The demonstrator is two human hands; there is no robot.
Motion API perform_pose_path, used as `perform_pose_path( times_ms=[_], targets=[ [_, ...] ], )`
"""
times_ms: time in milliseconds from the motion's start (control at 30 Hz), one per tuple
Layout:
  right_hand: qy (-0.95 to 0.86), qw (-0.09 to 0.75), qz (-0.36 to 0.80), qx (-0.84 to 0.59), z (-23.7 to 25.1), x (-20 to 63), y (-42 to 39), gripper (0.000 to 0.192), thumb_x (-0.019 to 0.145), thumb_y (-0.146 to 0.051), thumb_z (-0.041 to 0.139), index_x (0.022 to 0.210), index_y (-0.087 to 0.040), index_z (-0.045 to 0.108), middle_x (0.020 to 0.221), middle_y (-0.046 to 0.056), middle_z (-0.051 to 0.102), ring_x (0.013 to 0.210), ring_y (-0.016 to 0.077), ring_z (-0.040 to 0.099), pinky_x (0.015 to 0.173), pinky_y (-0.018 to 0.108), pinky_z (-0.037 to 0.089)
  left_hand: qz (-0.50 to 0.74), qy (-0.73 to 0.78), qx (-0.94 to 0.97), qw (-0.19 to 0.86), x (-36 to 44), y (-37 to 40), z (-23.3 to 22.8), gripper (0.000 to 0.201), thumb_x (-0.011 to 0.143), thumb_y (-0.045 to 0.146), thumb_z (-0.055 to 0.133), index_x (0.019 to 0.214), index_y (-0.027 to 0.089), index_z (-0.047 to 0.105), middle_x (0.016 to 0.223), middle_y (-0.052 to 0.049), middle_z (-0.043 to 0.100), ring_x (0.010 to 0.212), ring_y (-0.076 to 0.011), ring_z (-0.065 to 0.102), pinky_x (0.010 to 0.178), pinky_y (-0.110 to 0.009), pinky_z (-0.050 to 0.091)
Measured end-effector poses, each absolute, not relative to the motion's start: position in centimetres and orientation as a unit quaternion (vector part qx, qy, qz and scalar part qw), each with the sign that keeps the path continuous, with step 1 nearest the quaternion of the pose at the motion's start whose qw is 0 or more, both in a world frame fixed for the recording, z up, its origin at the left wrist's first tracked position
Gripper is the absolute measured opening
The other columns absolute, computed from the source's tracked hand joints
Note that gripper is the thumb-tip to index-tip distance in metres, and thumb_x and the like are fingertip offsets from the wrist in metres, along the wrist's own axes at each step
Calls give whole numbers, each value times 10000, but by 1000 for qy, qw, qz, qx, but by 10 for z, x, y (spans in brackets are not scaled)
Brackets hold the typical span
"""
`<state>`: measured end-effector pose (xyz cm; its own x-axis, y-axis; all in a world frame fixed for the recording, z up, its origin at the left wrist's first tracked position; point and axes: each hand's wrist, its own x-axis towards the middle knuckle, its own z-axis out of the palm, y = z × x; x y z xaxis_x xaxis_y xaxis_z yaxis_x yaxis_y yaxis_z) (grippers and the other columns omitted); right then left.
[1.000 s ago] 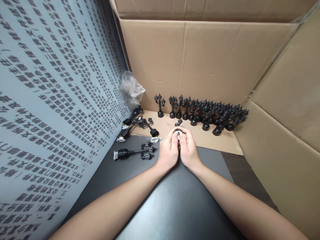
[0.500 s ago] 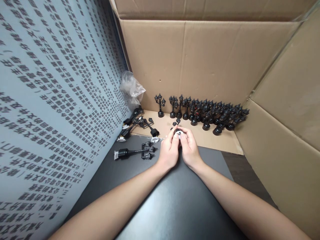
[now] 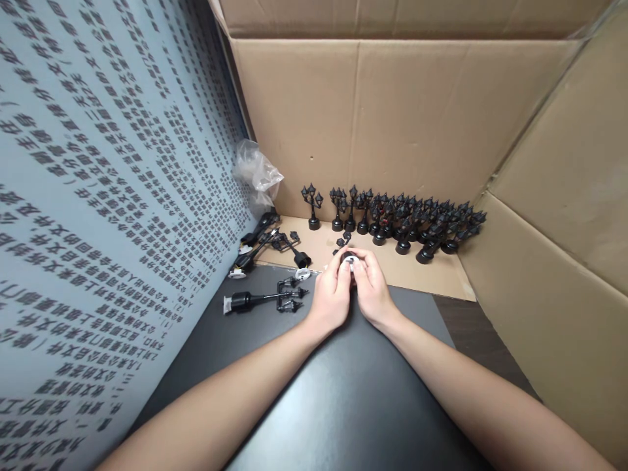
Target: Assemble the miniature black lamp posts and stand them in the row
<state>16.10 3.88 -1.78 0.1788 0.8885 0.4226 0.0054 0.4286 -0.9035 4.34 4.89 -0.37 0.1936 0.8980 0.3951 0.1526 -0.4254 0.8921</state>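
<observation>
Cardboard backdrop unchanged, lamp slightly farther forward.

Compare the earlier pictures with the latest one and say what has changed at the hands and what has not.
Little has changed. The left hand and right hand stay pressed together around the small lamp post, its white-bottomed base towards the camera; the fingers shifted slightly around the base. Nothing was picked up or let go. The lying lamp posts and the standing row stayed put.
</observation>
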Motion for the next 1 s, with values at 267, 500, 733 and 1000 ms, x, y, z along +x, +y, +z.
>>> perform_pose_path(
  times_ms=[267,500,733,1000],
  targets=[
    [-523,656,341,-424,-20,160,39,340,1075,-481,524,1311,-253,611,1327,102,686,1206,256,674,1085,469,545,479,400,674,395,43,50,-4,532,1090,433,456,1547,184,564,1511,-123,653,1366,-295,634,1236,-486,422],
    [-526,652,357,-414,-21,160,38,361,1067,-480,532,1339,-257,614,1317,96,696,1197,261,677,1052,452,563,489,407,663,393,42,50,-7,548,1075,460,495,1540,184,582,1163,-103,794,1067,-274,736,1014,-431,577],
    [-522,649,382,-401,-22,162,39,365,1024,-403,568,1351,-246,609,1339,103,694,1205,275,675,1046,459,568,502,395,658,399,42,50,-6,533,1058,456,519,1514,196,611,1190,-97,787,1049,-266,733,986,-413,586],
    [-524,657,379,-388,-20,162,37,364,997,-333,532,1333,-238,633,1325,88,704,1200,269,668,994,423,577,490,395,664,403,42,49,-7,554,1048,320,461,1574,168,546,1178,-104,774,1013,-244,718,947,-390,582]
  ],
)
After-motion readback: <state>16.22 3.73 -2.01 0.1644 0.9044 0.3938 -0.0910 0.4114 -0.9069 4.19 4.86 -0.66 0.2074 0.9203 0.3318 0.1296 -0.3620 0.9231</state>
